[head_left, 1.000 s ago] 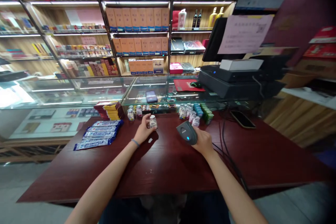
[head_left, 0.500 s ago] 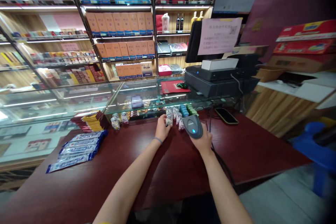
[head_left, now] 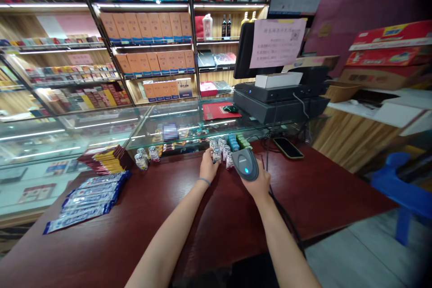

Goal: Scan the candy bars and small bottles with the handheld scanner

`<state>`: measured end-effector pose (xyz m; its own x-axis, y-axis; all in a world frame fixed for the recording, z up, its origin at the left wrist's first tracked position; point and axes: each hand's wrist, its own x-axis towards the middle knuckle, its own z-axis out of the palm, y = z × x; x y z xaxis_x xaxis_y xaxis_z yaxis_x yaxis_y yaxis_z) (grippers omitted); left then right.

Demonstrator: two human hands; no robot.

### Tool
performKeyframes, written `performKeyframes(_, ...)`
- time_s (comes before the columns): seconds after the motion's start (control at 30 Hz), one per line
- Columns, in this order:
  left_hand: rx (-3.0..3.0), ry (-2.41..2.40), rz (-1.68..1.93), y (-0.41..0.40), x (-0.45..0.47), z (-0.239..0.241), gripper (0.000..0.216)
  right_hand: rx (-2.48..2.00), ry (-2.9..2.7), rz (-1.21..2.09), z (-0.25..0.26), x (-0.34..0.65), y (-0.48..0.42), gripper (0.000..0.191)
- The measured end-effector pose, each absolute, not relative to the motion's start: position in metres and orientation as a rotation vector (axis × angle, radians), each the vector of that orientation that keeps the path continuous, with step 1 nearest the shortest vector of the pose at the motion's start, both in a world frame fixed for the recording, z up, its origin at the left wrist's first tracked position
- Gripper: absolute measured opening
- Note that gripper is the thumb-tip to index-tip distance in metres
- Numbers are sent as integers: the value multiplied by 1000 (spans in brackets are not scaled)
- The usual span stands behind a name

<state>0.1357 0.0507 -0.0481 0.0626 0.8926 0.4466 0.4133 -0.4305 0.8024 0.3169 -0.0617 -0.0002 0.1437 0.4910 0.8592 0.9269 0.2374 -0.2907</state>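
Observation:
My right hand point(head_left: 259, 183) is closed round a grey barcode scanner point(head_left: 245, 164), whose blue light is lit and whose cable runs down along the forearm. To its left, my left hand point(head_left: 208, 166) has its fingers round a small clear jar with a silvery lid point(head_left: 216, 155). That jar stands at the front of a cluster of similar small jars point(head_left: 222, 142). Behind the scanner are rows of blue containers point(head_left: 232, 141) and green containers point(head_left: 243, 141). Further left, a few more small jars point(head_left: 141, 160) stand at the counter's back edge.
On the dark red counter point(head_left: 151, 216), blue-and-white packets point(head_left: 89, 198) lie fanned out at left beside stacked red and yellow packs point(head_left: 110, 159). A phone point(head_left: 288, 148) lies at right. Behind are a glass case point(head_left: 158, 121), a monitor point(head_left: 243, 51) and a blue stool point(head_left: 401, 184).
The view has turned slightly, so most things sit a little further left. Both hands keep their holds, the left on the jar and the right on the scanner.

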Motion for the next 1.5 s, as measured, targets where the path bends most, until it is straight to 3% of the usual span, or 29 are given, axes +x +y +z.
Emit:
performKeyframes(0.4, 1679, 1203, 1443, 39, 115, -43, 80, -1372, -1543, -556, 1, 313, -64, 40)
performKeyframes(0.63, 1639, 1352, 1679, 19, 0, -15, 48, -1223, -1659, -635, 2, 294, -66, 38)
performKeyframes(0.77, 1595, 1595, 1828, 9, -72, -8, 42, -1136, -1799, -602, -5, 283, -64, 42)
performKeyframes(0.93, 1689, 1860, 1926, 7, -126, -14, 49, -1051, -1861, -559, -15, 266, -63, 41)
performKeyframes(1.27, 1788, 1751, 1636, 25, -142, -42, 82, -878, -2090, -546, -13, 248, -68, 42)
performKeyframes(1.5, 1759, 1748, 1765, 29, -144, -49, 51, -959, -2063, -465, -23, 250, -69, 39)
